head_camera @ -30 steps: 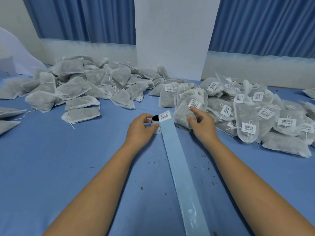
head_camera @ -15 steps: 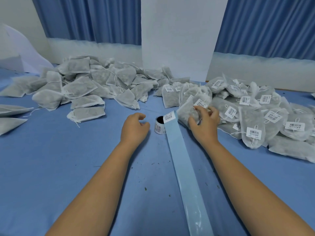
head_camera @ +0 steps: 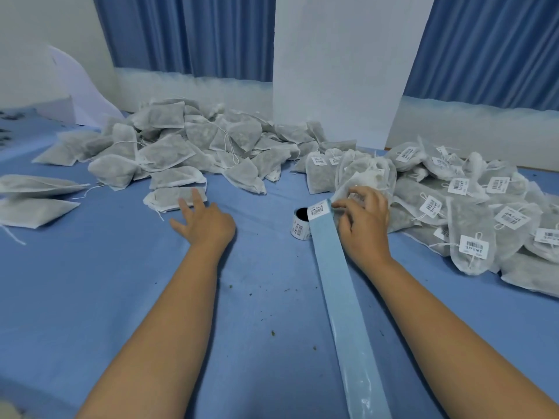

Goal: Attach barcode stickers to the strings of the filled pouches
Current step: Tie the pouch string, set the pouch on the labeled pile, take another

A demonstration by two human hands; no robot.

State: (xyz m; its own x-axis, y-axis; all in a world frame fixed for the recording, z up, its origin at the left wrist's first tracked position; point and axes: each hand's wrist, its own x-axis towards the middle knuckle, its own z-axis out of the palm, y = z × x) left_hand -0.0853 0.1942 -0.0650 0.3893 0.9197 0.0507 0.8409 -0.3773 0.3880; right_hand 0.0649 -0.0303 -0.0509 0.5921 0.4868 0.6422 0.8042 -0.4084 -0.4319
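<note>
Two bare forearms reach forward over the tabletop (head_camera: pixel 90 282), which is covered with smooth blue cloth. A few small dark crumbs (head_camera: pixel 272 332) lie on the cloth between them. One long, glossy, pale blue backing strip (head_camera: pixel 341 297) runs from the near edge up to the right grip (head_camera: pixel 363 228) and passes just along its left side.

The right grip is narrow, with curled fingers. Its index tip and thumb meet at the right edge of one white rectangular barcode sticker (head_camera: pixel 318 209), which sits on the far end of the strip. I cannot tell if they already pinch it. Just left of this grip, touching the strip, stands one small sticker roll (head_camera: pixel 299 226) with a dark hollow core.

The left grip (head_camera: pixel 202 220) is wide, with straight, spread fingers and the palm down. Its fingertips reach one flat single pouch (head_camera: pixel 169 198) of white gauzy fabric with grey filling and a thin string. Far to the left of this grip lie two more loose pouches (head_camera: pixel 36 184).

Right behind the right grip stands one puffy gathered pouch (head_camera: pixel 366 173). To the right of it and beyond spreads the labelled heap (head_camera: pixel 472 207), where I count at least ten labels on strings. Beyond the left grip lies the second heap, the unlabelled heap (head_camera: pixel 193 146), with soft, pillow-shaped pouches and loose strings.

Farthest from both grips stand one plain white panel (head_camera: pixel 332 71) and two pleated blue curtains (head_camera: pixel 181 34).
</note>
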